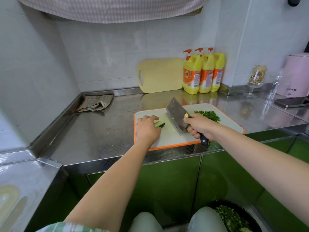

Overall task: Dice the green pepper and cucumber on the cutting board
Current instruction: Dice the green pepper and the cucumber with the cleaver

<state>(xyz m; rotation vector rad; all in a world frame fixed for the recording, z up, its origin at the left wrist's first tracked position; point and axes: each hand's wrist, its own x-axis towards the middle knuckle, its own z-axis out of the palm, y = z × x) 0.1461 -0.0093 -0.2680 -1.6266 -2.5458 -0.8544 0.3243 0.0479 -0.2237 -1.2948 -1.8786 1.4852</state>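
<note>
A white cutting board with an orange rim (173,139) lies on the steel counter. My left hand (148,128) holds down a short piece of cucumber (160,123) at the board's left side, fingers curled over it. My right hand (199,125) grips the black handle of a cleaver (177,114), whose blade is tilted above the board just right of the cucumber. A heap of diced green pepper (209,114) sits at the board's far right.
A yellow spare board (160,75) and three yellow detergent bottles (203,72) stand against the back wall. A folded cloth (96,102) lies at the left. A glass (255,79), a pink kettle (296,76) and a phone (291,102) are at the right. A black bowl of chopped greens (234,216) sits below.
</note>
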